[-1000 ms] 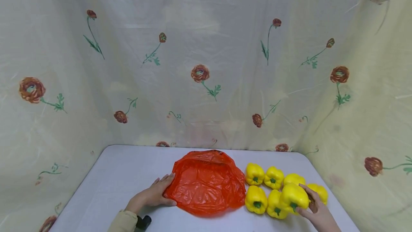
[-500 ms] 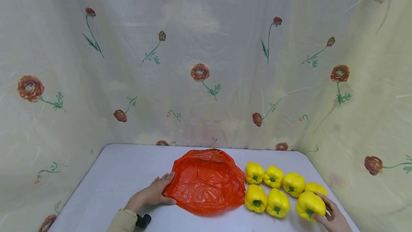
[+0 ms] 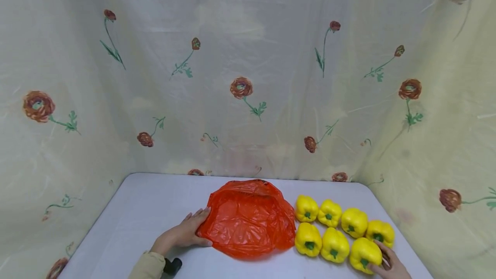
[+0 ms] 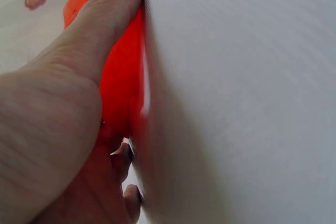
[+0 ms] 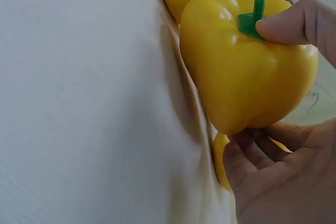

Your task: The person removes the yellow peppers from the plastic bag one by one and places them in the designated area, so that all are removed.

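My right hand holds a yellow bell pepper with a green stem, at the right end of the front row. In the right wrist view the thumb lies by the stem of this bell pepper, and the fingers are round its other side. A crumpled red plastic bag lies mid-table with its mouth spread. My left hand rests against the bag's left edge, thumb and fingers apart. In the left wrist view its thumb lies straight along the red plastic; the other fingertips are partly hidden.
Several more yellow bell peppers stand in two rows just right of the bag on the white table. A flower-printed curtain encloses the back and sides. A black device is at my left wrist.
My right hand carried the bell pepper right, away from the others, then brought it back left and lower, beside the front row. My left hand and the bag have stayed put.
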The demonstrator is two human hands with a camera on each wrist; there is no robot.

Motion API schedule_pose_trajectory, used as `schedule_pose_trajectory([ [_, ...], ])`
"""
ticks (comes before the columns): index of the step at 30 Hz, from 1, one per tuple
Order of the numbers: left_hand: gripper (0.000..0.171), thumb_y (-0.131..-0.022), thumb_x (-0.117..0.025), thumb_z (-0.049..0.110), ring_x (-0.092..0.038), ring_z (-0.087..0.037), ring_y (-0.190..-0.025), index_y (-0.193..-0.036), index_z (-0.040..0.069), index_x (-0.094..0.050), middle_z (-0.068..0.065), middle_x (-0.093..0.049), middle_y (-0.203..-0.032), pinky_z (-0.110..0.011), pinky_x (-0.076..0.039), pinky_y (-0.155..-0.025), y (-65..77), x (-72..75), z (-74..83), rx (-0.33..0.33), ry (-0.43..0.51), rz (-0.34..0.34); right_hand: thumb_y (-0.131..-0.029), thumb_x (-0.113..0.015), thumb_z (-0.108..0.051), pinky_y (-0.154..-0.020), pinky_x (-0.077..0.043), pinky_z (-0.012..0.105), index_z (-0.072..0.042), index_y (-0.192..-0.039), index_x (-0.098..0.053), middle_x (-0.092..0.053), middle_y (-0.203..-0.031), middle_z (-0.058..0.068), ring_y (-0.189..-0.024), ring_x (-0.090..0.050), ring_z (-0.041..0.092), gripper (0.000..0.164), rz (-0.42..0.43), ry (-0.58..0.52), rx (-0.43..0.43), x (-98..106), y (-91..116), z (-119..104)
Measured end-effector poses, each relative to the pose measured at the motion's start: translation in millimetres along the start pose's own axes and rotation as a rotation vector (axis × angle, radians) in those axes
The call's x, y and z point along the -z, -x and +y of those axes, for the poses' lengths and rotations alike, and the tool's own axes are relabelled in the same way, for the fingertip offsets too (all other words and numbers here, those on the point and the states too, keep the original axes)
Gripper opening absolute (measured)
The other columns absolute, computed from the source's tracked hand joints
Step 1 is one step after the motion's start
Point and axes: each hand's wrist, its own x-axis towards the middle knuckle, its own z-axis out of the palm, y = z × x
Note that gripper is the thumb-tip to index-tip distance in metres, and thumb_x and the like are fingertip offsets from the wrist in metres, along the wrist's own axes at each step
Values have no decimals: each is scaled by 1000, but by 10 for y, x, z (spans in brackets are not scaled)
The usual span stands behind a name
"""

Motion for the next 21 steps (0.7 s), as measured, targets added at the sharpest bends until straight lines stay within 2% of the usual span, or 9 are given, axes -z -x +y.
schedule_pose_trajectory([
  [5,107,-75,-75,55,-16,-35,-148,-153,6,-22,-12,-25,-159,-59,-9,-119,4,-1,7,2,3,-1,-84,-72,-35,-116,-15,61,9,-150,2,-5,-150,37,-138,-13,52,109,-6,-33,-38,-40,-31,39],
  [12,106,-75,-75,53,-17,-35,-148,-153,6,-22,-12,-26,-159,-59,-9,-119,3,-4,19,9,-2,0,-87,-69,-30,-115,-20,60,13,-148,-2,-13,-148,39,-137,-18,54,101,-3,4,-6,-79,-47,54],
  [15,106,-75,-75,54,-17,-35,-148,-153,6,-22,-12,-26,-159,-59,-9,-119,0,-8,20,11,-3,-1,-87,-69,-31,-115,-22,60,12,-148,-2,-14,-148,39,-137,-19,54,100,0,-2,-20,-82,-48,62],
  [21,107,-75,-75,53,-16,-34,-149,-154,6,-21,-12,-25,-159,-59,-8,-120,-5,4,25,11,9,4,-87,-69,-32,-117,-16,59,9,-150,6,-7,-153,36,-141,-10,52,106,-4,-38,-13,-46,-24,18],
])
